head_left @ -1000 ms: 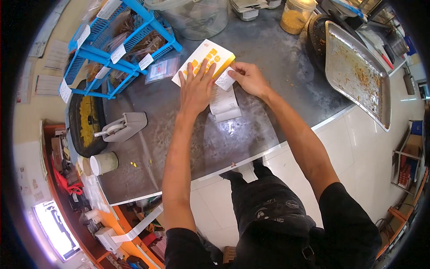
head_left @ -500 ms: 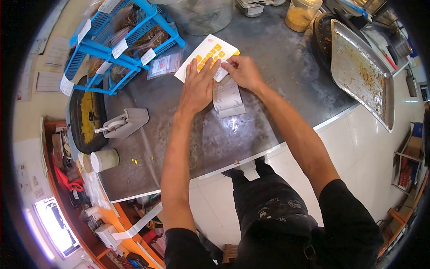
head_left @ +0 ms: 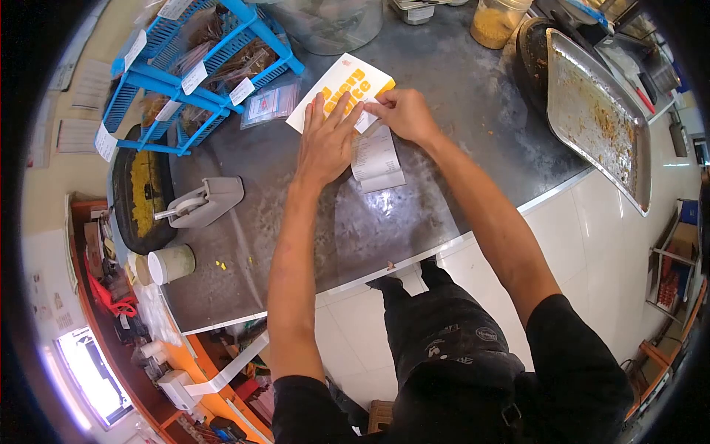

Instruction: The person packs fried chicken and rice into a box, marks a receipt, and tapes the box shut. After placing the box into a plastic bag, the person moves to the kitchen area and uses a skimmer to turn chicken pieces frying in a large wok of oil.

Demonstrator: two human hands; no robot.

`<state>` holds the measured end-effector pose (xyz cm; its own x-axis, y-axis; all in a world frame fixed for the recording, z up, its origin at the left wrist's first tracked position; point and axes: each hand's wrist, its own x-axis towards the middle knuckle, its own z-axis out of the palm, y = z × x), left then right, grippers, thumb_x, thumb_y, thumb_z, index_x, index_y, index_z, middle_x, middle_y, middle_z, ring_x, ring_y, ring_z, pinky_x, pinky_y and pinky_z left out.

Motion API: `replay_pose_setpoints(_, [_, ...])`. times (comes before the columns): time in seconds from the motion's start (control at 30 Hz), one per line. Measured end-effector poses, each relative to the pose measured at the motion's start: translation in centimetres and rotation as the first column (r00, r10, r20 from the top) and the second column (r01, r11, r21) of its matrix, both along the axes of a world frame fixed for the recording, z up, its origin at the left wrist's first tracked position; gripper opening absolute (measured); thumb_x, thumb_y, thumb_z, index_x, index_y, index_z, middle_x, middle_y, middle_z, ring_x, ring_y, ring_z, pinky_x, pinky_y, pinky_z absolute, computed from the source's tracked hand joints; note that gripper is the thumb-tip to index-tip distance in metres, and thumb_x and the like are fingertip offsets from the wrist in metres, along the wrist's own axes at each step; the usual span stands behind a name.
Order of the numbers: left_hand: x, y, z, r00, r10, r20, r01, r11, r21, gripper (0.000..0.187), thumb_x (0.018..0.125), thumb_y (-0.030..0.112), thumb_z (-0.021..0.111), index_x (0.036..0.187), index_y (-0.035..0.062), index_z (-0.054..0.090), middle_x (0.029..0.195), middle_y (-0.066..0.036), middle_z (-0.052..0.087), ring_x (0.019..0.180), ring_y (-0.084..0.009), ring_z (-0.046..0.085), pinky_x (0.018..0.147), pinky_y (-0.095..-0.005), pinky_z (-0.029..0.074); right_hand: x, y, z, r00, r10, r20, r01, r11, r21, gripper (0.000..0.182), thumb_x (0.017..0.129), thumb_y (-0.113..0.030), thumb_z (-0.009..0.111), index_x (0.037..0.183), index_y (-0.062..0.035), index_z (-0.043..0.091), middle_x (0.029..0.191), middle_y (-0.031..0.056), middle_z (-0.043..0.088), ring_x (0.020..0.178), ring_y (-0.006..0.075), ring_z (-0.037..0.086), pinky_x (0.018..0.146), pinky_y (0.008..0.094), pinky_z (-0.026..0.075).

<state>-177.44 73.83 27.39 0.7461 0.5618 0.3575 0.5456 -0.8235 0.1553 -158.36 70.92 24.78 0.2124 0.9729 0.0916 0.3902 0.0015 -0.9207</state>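
A person in black short sleeves works at a dark grey metal-topped table (head_left: pixel 458 192), both bare hands on a white cardboard box with bold yellow lettering (head_left: pixel 351 85), which lies on the tabletop. The left hand (head_left: pixel 324 144) is spread open, its fingers fanned flat across the box, gripping nothing. The right hand (head_left: pixel 405 116) is curled at the box's right edge, thumb and forefinger drawn close together beside a small white paper slip (head_left: pixel 364 123); whether they pinch the slip or press it cannot be told. Just on the person's side of the box lies a long white printed paper receipt (head_left: pixel 379 164). Left of the box, near it, are flat clear plastic packets (head_left: pixel 271 105) and a tiered blue plastic basket rack (head_left: pixel 268 41) with white labels; further left and closer to the person sits a grey plastic tape dispenser (head_left: pixel 213 203). Well to the right of the box rests a crumb-strewn silver metal tray (head_left: pixel 566 96), while beyond the box and to its right stands a clear plastic jar of yellow crumbs (head_left: pixel 497 28).
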Motion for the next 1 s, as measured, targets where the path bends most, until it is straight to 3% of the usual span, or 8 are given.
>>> replay_pose_setpoints(0.13, [0.0,-0.1,-0.1,1.000,0.007,0.009,-0.007,1.000,0.026,0.046,0.085,0.010,0.050,0.130,0.0169,0.054,0.141,-0.009,0.044,0.130,-0.0460,0.030,0.109,-0.0542,0.021,1.2,1.6,-0.7,0.944,0.056,-0.326,-0.109,0.983,-0.146,0.029,0.081,-0.027,0.072,0.087,0.0013,0.070,0.066,0.0084,0.065,0.054,0.0111,0.056,0.054,0.0292,0.046])
replay_pose_setpoints(0.23, [0.1,-0.1,-0.2,1.000,0.017,0.013,-0.017,0.999,0.045,0.046,0.085,0.010,0.051,0.130,0.0183,0.054,0.140,-0.008,0.045,0.130,-0.0454,0.031,0.109,-0.0536,0.021,1.3,1.1,2.5,0.993,0.076,0.088,-0.058,0.980,-0.191,0.032,0.080,-0.031,0.071,0.087,0.0002,0.071,0.070,0.0102,0.067,0.054,0.0149,0.058,0.055,0.0310,0.047])
replay_pose_setpoints(0.33, [0.2,-0.1,-0.3,0.998,0.016,0.055,-0.019,0.998,0.053,0.045,0.081,0.010,0.056,0.125,0.0175,0.058,0.136,-0.009,0.049,0.127,-0.0474,0.034,0.109,-0.0544,0.023,2.1,0.8,3.0,0.906,0.117,0.407,-0.050,0.984,-0.171,0.037,0.078,-0.038,0.072,0.080,-0.0003,0.070,0.073,0.0103,0.067,0.058,0.0223,0.060,0.057,0.0352,0.047])
replay_pose_setpoints(0.43, [0.2,0.0,-0.4,0.997,0.015,0.071,-0.017,1.000,0.026,0.044,0.080,0.010,0.056,0.124,0.0168,0.059,0.135,-0.008,0.050,0.127,-0.0475,0.035,0.109,-0.0535,0.023,3.0,0.4,2.8,0.822,0.036,0.569,-0.115,0.988,0.103,0.037,0.073,-0.040,0.073,0.073,-0.0031,0.068,0.072,0.0081,0.065,0.066,0.0265,0.059,0.061,0.0384,0.047])
replay_pose_setpoints(0.53, [0.2,0.2,-0.5,0.998,0.005,0.065,-0.008,0.999,0.046,0.043,0.080,0.010,0.056,0.123,0.0163,0.059,0.135,-0.008,0.050,0.126,-0.0480,0.036,0.109,-0.0526,0.024,3.4,1.3,3.6,0.748,-0.027,0.664,-0.345,0.838,0.422,0.036,0.071,-0.040,0.073,0.067,-0.0057,0.063,0.071,0.0053,0.062,0.074,0.0244,0.058,0.066,0.0384,0.046])
replay_pose_setpoints(0.63, [0.2,0.2,-0.6,0.998,0.000,0.069,-0.004,0.998,0.063,0.044,0.080,0.010,0.057,0.123,0.0154,0.059,0.134,-0.008,0.051,0.125,-0.0485,0.037,0.109,-0.0523,0.025,2.9,2.6,3.5,0.616,0.081,0.784,-0.534,0.774,0.340,0.033,0.071,-0.037,0.072,0.068,-0.0064,0.060,0.072,0.0037,0.060,0.079,0.0231,0.057,0.068,0.0367,0.046])
replay_pose_setpoints(0.83, [0.1,0.5,-0.3,0.999,-0.016,0.044,0.014,0.999,0.041,0.040,0.082,0.008,0.057,0.122,0.0119,0.060,0.132,-0.010,0.053,0.125,-0.0474,0.038,0.106,-0.0532,0.028,3.1,4.7,3.6,0.469,0.185,0.864,-0.687,0.691,0.225,0.031,0.071,-0.036,0.070,0.072,-0.0064,0.061,0.074,0.0046,0.060,0.082,0.0244,0.058,0.072,0.0378,0.049])
replay_pose_setpoints(1.0, [1.3,0.0,-0.1,0.992,0.071,0.103,-0.077,0.996,0.049,0.029,0.082,0.019,0.064,0.110,0.0103,0.067,0.120,-0.007,0.062,0.121,-0.0429,0.046,0.106,-0.0493,0.031,2.6,5.4,4.8,0.265,0.315,0.911,-0.705,0.708,-0.040,0.029,0.070,-0.035,0.070,0.077,-0.0064,0.065,0.079,0.0065,0.063,0.081,0.0267,0.062,0.071,0.0382,0.051])
